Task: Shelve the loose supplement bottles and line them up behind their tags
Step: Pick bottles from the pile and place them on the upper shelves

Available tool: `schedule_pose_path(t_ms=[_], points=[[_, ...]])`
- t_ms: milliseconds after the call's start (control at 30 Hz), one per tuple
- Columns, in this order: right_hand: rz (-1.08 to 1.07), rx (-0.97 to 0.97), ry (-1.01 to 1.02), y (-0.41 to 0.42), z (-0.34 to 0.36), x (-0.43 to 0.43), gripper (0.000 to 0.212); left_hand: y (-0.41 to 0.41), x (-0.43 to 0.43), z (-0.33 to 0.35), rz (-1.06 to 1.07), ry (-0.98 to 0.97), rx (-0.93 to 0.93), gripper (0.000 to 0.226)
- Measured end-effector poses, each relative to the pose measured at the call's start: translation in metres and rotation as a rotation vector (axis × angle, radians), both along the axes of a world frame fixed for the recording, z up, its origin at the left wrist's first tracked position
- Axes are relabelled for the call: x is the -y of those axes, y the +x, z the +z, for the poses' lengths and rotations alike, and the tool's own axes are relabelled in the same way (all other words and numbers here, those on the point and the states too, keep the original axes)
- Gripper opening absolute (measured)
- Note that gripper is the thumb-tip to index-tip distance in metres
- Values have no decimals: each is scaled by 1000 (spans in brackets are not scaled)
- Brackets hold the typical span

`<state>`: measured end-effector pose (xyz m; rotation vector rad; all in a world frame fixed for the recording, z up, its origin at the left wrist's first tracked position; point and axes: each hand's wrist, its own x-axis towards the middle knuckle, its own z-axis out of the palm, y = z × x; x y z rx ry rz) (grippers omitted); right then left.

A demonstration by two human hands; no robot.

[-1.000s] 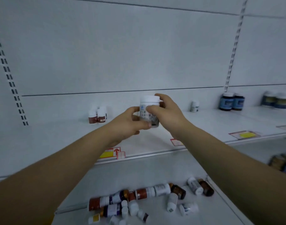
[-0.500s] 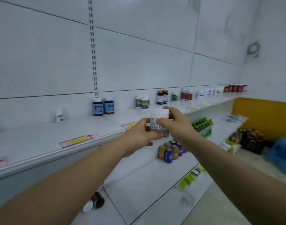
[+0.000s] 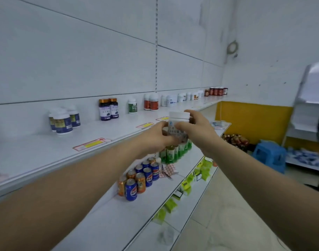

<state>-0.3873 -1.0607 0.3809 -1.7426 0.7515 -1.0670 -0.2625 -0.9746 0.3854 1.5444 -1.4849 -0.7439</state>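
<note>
We find the white bottle (image 3: 178, 122) held upright between both hands, out in front of the upper shelf (image 3: 46, 151). The left hand (image 3: 155, 138) grips its lower body, fingers curled round it. The right hand (image 3: 196, 129) pinches the bottle just under the cap. Blue-label bottles (image 3: 63, 122) stand behind a yellow tag (image 3: 91, 144).

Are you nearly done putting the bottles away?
Partly. Several bottle groups already stand on the top shelf behind yellow tags. The left hand and right hand hold one white bottle, not shelved yet. Any other loose bottles are out of view.
</note>
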Motion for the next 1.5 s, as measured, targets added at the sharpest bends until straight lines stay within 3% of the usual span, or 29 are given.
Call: schedule_pose_path(t_ms=[67,267,467,800,1033,1167,1267,1500], points=[[-8,-7,-17,8,-2,47,59,14,50,-2,25,28,37,61],[8,4,-15,41,12,188,57,52,197,9,53,38,66,65],[18,-9,-49,62,18,315,59,65,324,15,98,56,125,52],[84,-18,-89,30,8,559,59,29,554,13,189,5,278,56],[153,-84,-106,24,13,713,59,16,701,14,267,77,324,55],[179,-63,-104,42,9,784,58,26,766,12,286,115,370,37],[199,-44,-109,53,8,836,53,36,816,10,321,114,411,37],[133,-75,-113,61,10,962,58,46,947,15,242,121,510,39]])
